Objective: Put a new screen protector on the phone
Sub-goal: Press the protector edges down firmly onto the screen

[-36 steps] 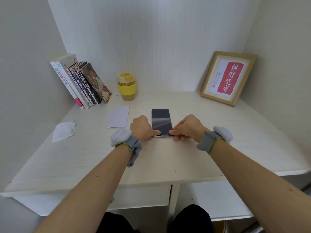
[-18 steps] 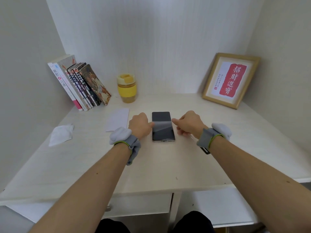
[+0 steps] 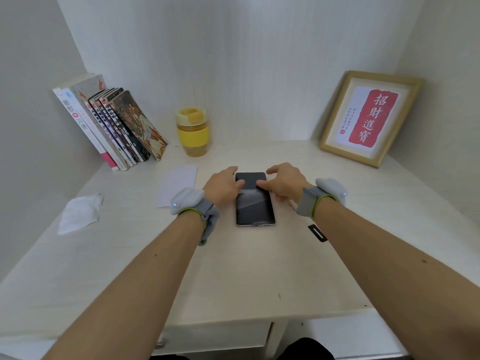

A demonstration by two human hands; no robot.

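Observation:
A black phone (image 3: 255, 206) lies flat, screen up, in the middle of the pale desk (image 3: 233, 268). Its glass reflects light, and I cannot tell whether a protector film is on it. My left hand (image 3: 223, 187) rests at the phone's upper left edge, thumb lying on the screen. My right hand (image 3: 284, 183) is at the upper right edge, thumb pressing on the glass and fingers reaching past the top corner. Both thumbs almost meet across the upper part of the screen. A small black tab (image 3: 317, 233) lies on the desk under my right forearm.
A white paper sleeve (image 3: 178, 184) lies left of the phone and a crumpled white wipe (image 3: 79, 213) further left. Leaning books (image 3: 111, 128), a yellow cup (image 3: 192, 132) and a framed red print (image 3: 370, 116) stand along the back wall.
Both hands have slid from the phone's near end up its sides to the far end, thumbs moving along the screen. The view has come closer.

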